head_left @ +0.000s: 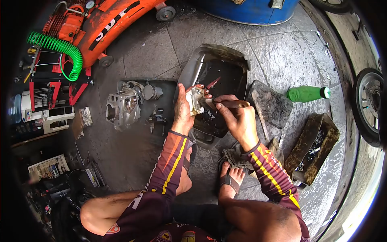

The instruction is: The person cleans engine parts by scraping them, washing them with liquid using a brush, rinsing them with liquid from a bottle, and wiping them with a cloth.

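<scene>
My left hand grips a pale metal engine part, its fingers wrapped round the far edge. Pinched in my right hand is a paintbrush with a brown wooden handle. Its head meets the near right side of the engine part; the bristles are mostly hidden. Both hands are over a black plastic basin with dark liquid in it. To the left, a shallow tray bears a larger metal engine casing, a piston-like cylinder and small parts.
Right of the basin lie a dark rag, a green bottle on its side and a grimy box of small metal parts. An orange air compressor, a blue drum and a wheel stand around the tiled floor.
</scene>
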A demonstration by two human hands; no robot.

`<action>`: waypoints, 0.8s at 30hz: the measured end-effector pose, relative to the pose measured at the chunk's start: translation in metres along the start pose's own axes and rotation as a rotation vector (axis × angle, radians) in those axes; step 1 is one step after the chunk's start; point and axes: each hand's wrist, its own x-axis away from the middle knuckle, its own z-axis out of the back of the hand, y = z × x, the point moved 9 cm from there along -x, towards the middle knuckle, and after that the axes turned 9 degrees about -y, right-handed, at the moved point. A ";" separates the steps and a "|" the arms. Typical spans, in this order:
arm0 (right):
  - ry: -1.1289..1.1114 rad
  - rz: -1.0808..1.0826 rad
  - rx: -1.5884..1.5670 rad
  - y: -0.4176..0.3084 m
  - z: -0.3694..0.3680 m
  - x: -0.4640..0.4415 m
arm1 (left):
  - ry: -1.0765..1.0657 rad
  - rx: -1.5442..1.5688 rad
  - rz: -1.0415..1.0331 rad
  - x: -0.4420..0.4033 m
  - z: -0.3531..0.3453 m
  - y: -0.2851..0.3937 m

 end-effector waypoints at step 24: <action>0.107 -0.028 0.047 0.011 0.012 -0.015 | 0.037 0.110 0.022 0.014 -0.004 -0.018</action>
